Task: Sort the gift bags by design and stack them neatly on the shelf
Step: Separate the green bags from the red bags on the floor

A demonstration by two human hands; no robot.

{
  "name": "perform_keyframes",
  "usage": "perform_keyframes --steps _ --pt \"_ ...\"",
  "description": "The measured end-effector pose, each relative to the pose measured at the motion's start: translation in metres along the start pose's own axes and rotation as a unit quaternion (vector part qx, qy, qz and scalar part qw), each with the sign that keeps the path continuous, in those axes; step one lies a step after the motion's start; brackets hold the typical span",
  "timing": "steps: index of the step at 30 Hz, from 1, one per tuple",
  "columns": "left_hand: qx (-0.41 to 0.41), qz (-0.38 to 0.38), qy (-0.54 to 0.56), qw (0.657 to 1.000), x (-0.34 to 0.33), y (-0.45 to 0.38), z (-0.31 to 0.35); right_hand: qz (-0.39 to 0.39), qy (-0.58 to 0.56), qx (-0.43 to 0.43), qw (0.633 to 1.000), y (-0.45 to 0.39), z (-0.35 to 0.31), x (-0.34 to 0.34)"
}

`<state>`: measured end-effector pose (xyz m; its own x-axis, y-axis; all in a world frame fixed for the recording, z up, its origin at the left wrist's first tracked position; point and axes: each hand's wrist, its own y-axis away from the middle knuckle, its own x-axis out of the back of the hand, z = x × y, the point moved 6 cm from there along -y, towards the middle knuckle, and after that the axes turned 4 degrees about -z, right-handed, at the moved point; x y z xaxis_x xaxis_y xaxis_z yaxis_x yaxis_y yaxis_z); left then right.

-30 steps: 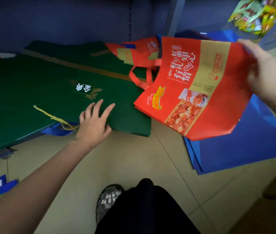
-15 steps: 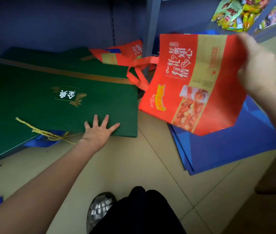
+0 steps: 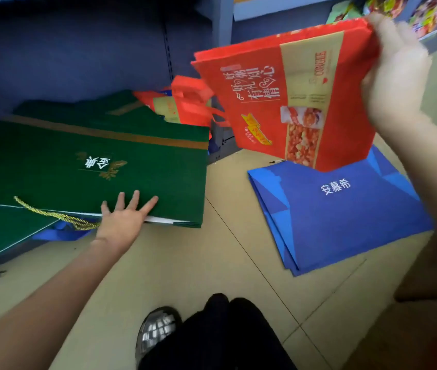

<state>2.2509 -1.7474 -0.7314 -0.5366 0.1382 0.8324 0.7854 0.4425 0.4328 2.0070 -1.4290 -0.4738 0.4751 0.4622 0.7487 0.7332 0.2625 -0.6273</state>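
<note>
My right hand (image 3: 396, 73) grips the edge of a red gift bag (image 3: 287, 102) with a gold band and a food picture, and holds it tilted in the air at the upper right. Flat green gift bags (image 3: 84, 166) with a gold cord handle lie on the floor at the left. My left hand (image 3: 124, 217) presses on the near edge of the top green bag with straight, spread fingers. A stack of blue gift bags (image 3: 340, 209) with white lettering lies on the floor under the red bag. More red bags (image 3: 182, 102) lie behind the green ones.
Dark blue shelving (image 3: 78, 49) stands behind the bags, with a grey upright post (image 3: 222, 22). Colourful snack packets (image 3: 425, 9) fill a shelf at the top right. My shoe (image 3: 156, 329) and dark trouser leg (image 3: 217, 337) rest on the beige tiled floor (image 3: 212, 263).
My right hand has lifted the red bag higher and to the right, uncovering the blue stack's lettering. My left hand has slid to the near edge of the green bag.
</note>
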Motion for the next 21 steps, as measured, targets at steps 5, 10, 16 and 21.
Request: perform_keyframes --steps 5,10,16,21 --pt "0.010 -0.073 0.077 0.994 0.010 0.019 -0.011 -0.056 0.081 0.040 0.994 0.004 -0.034 0.022" --pt "-0.133 -0.031 0.065 0.988 0.033 0.027 0.040 -0.355 0.187 0.154 0.903 0.006 -0.038 0.011" --pt "-0.213 -0.022 0.002 0.977 0.024 0.010 0.089 -0.513 0.148 0.190 0.824 0.041 -0.037 -0.064" --pt "-0.209 -0.002 -0.015 0.978 0.025 -0.026 0.088 -0.520 0.160 0.247 0.802 0.092 -0.059 -0.189"
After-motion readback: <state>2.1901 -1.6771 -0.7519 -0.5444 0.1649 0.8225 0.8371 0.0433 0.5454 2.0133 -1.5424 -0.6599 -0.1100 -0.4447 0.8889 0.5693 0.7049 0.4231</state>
